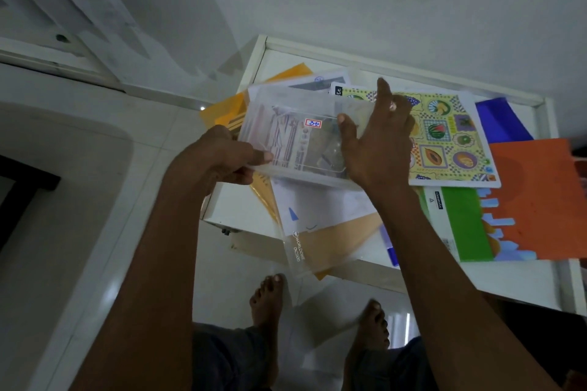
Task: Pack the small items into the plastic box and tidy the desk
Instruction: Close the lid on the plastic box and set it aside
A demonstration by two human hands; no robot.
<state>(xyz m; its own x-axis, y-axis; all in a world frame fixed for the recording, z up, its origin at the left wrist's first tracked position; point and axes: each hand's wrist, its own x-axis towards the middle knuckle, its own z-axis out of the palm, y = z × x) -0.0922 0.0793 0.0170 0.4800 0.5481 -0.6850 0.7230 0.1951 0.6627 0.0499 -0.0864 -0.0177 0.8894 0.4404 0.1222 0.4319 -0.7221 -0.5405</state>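
A clear plastic box (298,133) with a small red-edged label hangs just above the left part of the white desk (241,209). Small items show dimly through its walls. My left hand (219,157) grips the box's left near corner, thumb on top. My right hand (378,140) lies against the box's right side, with the thumb on the lid and the fingers spread up and away over the fruit-pattern notebook (444,136).
Papers and folders cover the desk: orange envelopes (228,108) at the left, a clear document folder (317,232) hanging over the front edge, a green notebook (457,222), an orange sheet (540,194), a blue sheet (502,120). My bare feet (270,301) stand on the tiled floor below.
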